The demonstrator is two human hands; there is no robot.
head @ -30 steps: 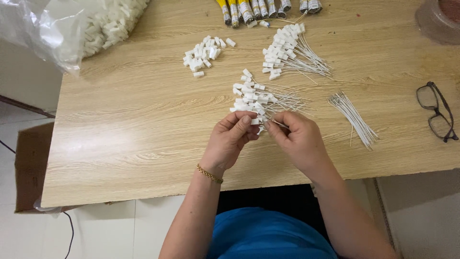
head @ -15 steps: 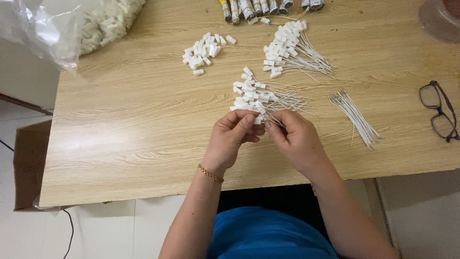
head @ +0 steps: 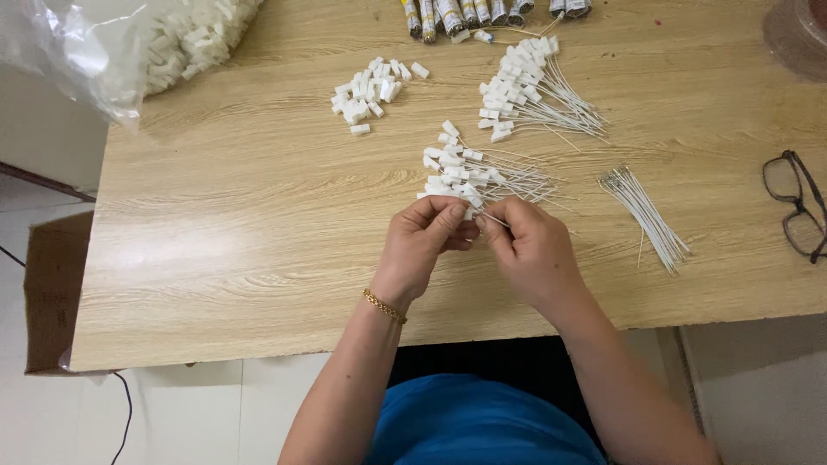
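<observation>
in the head view, the left hand (head: 425, 243) and the right hand (head: 527, 248) meet near the front edge of the wooden table (head: 233, 232), fingertips pinched narrow and almost touching. between them sits a small white plastic piece with a thin wire (head: 479, 216); the left hand's thumb and fingers close on the white block, the right hand's fingertips close on the wire end, whose long axis runs roughly left to right between the two hands, tilted slightly. just beyond the hands lies a heap of finished white tags with wires (head: 469, 172), blocks toward the left, wires fanning out to the right. farther back is a second, like bundle (head: 525, 95), its wires pointing down to the right. a pile of loose white blocks (head: 369, 89) lies to the left of that. a bunch of bare wires (head: 646, 215) lies to the right of the hands, running diagonally from upper left to lower right. black glasses (head: 797, 207) rest at the right edge, and a clear bag of white pieces (head: 155, 39) fills the far left corner.
</observation>
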